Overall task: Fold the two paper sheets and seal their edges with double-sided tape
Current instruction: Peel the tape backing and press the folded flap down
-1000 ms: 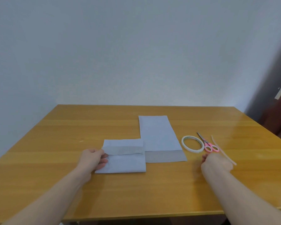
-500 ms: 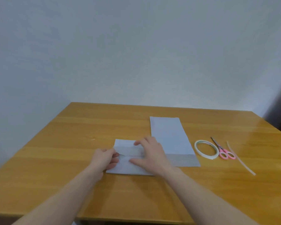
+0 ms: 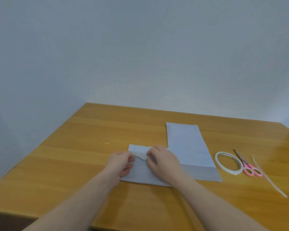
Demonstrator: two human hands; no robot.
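Note:
A small folded white paper sheet lies on the wooden table in front of me. My left hand rests on its left edge with fingers curled at the flap. My right hand covers the sheet's right half and pinches the flap's lifted edge near the middle. A second, longer sheet lies flat to the right, with a greyer band folded up along its near end. The roll of double-sided tape lies right of it.
Pink-handled scissors lie beside the tape roll. A long pale strip lies right of the scissors. The table's near edge runs just below my forearms, and a plain wall stands behind the table.
My right hand came from near the scissors over to the small sheet and now pinches its flap, which has lifted. My view shifted left. The left hand stayed at the sheet's left edge.

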